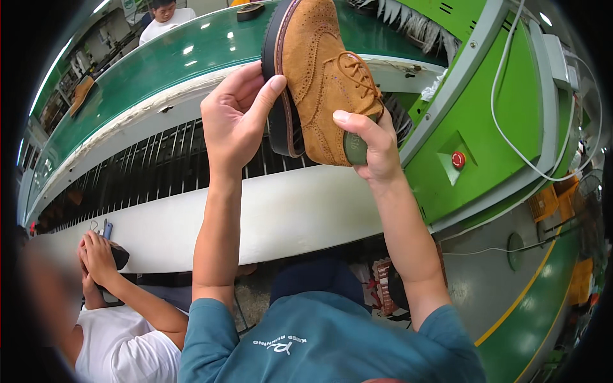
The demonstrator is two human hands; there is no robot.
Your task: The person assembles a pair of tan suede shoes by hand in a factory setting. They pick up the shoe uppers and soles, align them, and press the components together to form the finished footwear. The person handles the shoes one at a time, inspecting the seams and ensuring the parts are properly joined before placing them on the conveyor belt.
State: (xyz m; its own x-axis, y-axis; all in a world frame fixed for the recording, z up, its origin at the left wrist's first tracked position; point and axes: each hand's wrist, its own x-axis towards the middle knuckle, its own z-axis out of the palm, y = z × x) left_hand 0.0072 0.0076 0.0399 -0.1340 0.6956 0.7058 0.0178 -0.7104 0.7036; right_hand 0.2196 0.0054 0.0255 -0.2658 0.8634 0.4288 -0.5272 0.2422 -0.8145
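Head-worn fisheye, looking down, close over raised forearms and green conveyor (191, 54).

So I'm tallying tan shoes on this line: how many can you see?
2: one tan shoe held up between the left hand and right hand; another far left on the green belt. More may be hidden.

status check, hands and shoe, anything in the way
Left hand grips the sole side, right hand grips the heel end. Tan suede shoe held up over the green conveyor belt. Nothing blocking it.
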